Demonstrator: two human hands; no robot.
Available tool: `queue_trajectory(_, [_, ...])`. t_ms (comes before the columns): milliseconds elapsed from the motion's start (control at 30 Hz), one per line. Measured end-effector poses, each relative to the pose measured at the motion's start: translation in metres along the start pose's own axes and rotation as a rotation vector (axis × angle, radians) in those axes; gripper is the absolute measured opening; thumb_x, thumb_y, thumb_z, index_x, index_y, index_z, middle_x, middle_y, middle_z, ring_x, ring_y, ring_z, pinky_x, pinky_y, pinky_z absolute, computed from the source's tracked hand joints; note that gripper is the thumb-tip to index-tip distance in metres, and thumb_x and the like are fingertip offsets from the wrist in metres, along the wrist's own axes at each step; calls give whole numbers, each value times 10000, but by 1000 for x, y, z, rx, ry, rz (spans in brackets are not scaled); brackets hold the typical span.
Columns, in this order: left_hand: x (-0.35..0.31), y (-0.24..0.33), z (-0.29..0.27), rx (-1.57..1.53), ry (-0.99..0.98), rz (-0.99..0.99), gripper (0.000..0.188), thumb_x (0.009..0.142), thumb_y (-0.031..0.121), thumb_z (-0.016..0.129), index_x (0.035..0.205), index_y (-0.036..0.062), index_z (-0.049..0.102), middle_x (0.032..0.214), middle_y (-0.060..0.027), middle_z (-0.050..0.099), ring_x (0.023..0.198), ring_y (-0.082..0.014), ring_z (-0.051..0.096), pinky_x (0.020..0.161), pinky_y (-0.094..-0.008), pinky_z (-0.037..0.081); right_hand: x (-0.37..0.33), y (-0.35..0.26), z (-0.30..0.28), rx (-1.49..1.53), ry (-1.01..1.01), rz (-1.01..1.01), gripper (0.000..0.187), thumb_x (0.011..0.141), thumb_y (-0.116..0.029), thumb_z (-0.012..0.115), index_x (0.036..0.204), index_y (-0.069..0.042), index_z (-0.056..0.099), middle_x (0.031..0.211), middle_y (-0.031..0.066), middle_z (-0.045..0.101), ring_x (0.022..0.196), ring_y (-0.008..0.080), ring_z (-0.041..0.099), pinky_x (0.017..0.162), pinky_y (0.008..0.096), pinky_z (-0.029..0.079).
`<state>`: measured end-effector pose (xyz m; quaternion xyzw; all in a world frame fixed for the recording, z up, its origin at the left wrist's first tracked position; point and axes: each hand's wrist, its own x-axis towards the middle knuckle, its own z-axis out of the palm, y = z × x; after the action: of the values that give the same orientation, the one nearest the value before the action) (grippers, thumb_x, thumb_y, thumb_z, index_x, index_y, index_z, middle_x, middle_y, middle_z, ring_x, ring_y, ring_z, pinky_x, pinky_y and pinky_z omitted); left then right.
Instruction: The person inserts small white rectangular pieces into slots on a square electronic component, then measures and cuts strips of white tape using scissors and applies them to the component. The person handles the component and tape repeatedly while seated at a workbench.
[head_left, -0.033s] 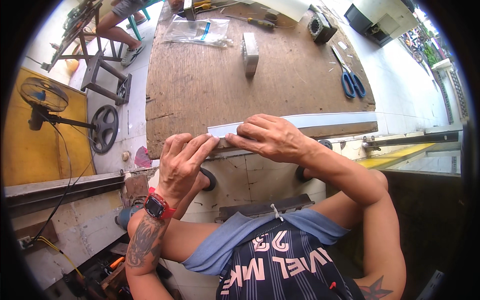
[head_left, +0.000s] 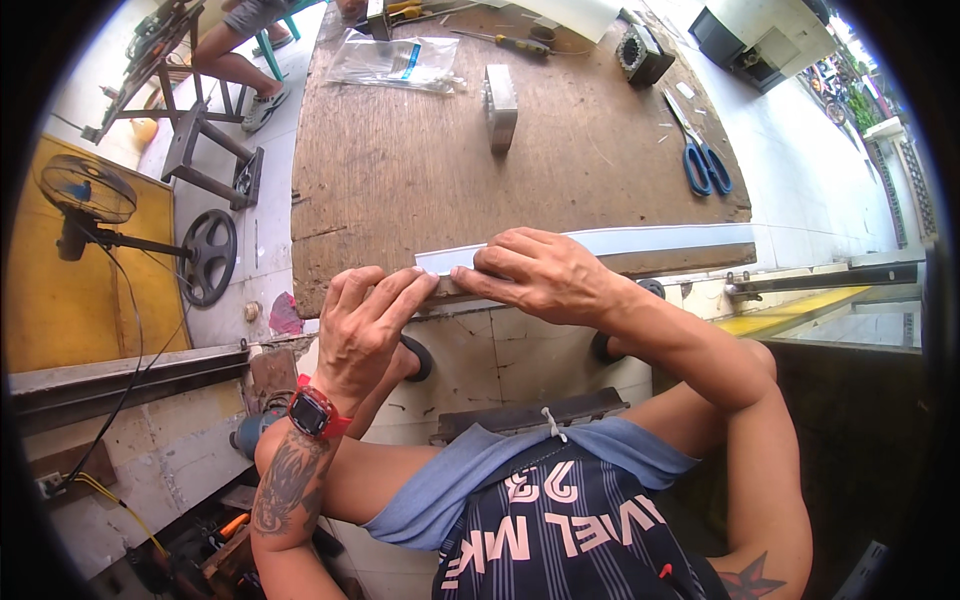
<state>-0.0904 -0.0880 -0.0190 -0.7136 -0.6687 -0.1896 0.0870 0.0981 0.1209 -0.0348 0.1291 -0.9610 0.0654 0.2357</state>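
A long, flat, pale blue-white strip (head_left: 660, 240) lies along the near edge of a wooden tabletop (head_left: 400, 185). At its left end, the fingertips of my left hand (head_left: 360, 325) are pressed together on the near corner. Close beside them, my right hand (head_left: 545, 275) has its fingers curled over the strip, thumb and forefinger at the near edge. The fingertips nearly meet. Beyond the strip, a small metal block (head_left: 501, 108) stands upright. Scissors with blue handles (head_left: 705, 165) rest at the right.
A clear plastic bag (head_left: 395, 65), a screwdriver (head_left: 515, 44) and a dark toothed metal piece (head_left: 643, 55) lie toward the far side. On the left stand a fan (head_left: 90, 195) and a low stool (head_left: 205, 150). Another person's leg (head_left: 235, 70) shows at upper left.
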Motion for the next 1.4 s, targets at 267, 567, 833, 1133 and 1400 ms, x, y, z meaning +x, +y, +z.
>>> queue_trajectory(267, [4,5,1,17,0,-42,704,543,13,716,1239,122,709,1204,10,698,1079,-239,597,1001,-379,447,1,4,1,21,-13,17,419,851,-122,678,1269,-102,687,1054,56,622,978,210,661,868,356,589])
queue_trajectory(567, [6,10,1,21,-18,-82,699,570,3,715,1254,148,696,1188,7,652,1141,-234,572,1025,-384,421,6,3,-3,48,-62,49,392,884,-128,661,1275,-103,676,1040,62,603,1001,221,648,909,370,575])
queue_trajectory(833, [-11,9,14,-2,79,-206,543,764,28,734,1286,173,690,1219,-43,633,1220,-270,565,1051,-419,419,12,-7,-6,-35,-132,80,452,925,-109,638,1373,-167,628,1038,73,584,973,233,618,927,380,562])
queue_trajectory(1133, [-16,20,17,-24,33,-37,550,920,218,747,1418,39,596,1398,-129,619,1312,-297,573,1156,-452,436,17,-4,3,15,-33,135,337,878,-115,652,1206,-36,650,1064,95,641,1027,253,645,939,368,560])
queue_trajectory(1400, [2,6,30,-78,79,77,544,829,144,761,1342,30,619,1270,-132,648,1174,-302,638,1034,-422,546,17,-2,2,-30,-16,93,335,855,-133,661,1177,-39,654,1023,75,628,998,237,649,914,354,560])
